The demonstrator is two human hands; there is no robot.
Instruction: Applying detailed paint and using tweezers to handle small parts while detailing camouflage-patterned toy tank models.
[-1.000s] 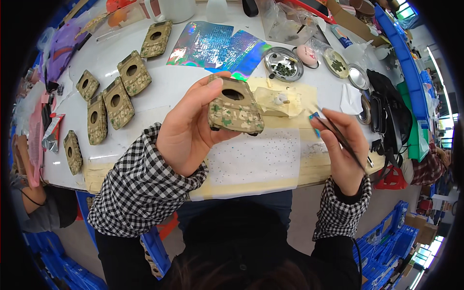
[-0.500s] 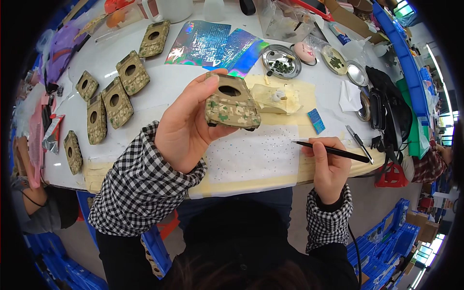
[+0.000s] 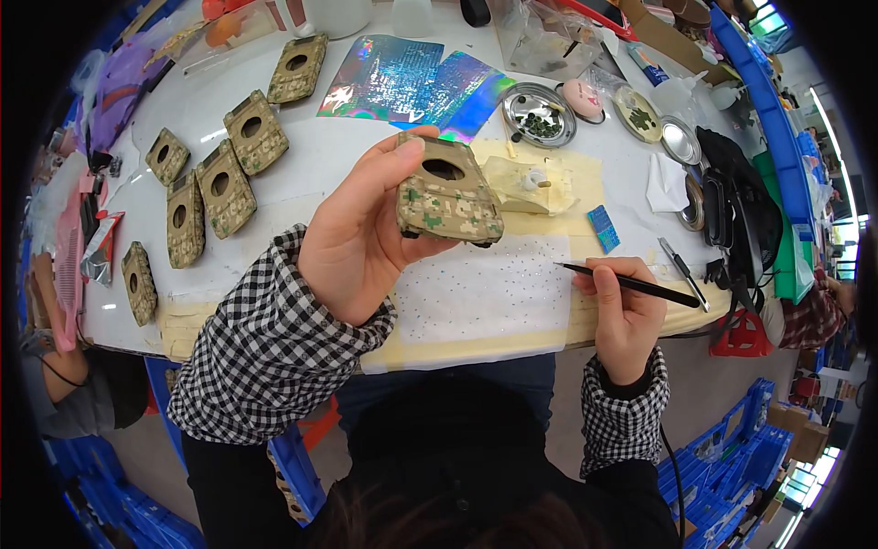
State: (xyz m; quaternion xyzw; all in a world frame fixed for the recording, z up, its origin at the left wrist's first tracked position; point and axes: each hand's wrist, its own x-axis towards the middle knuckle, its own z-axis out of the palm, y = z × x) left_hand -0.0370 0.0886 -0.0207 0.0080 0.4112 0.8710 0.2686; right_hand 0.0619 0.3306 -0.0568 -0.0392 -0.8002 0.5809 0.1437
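My left hand (image 3: 361, 220) is closed round a camouflage-patterned toy tank hull (image 3: 448, 203), a boxy piece with a round hole in its top, held up over the table. In my right hand (image 3: 622, 311) a pair of black tweezers (image 3: 631, 285) is pinched, its tips pointing left. Those tips hover at the right side of a white sheet (image 3: 485, 311) dotted with many tiny specks; whether they grip a speck is too small to tell. Behind the held hull a tan block with a small peg (image 3: 530, 186) sits on yellowish tape.
Several more camouflage hulls (image 3: 227, 189) lie at the left. Shiny holographic sheets (image 3: 384, 78) are at the back, beside a round metal dish (image 3: 540, 117) with small dark green bits. A craft knife (image 3: 684, 273) and a blue patterned piece (image 3: 603, 229) lie at right. Another person's arm (image 3: 57, 366) shows far left.
Hardly anything differs. The view has shifted slightly; my left hand still holds the hull and my right hand the tweezers, both in nearly the same place.
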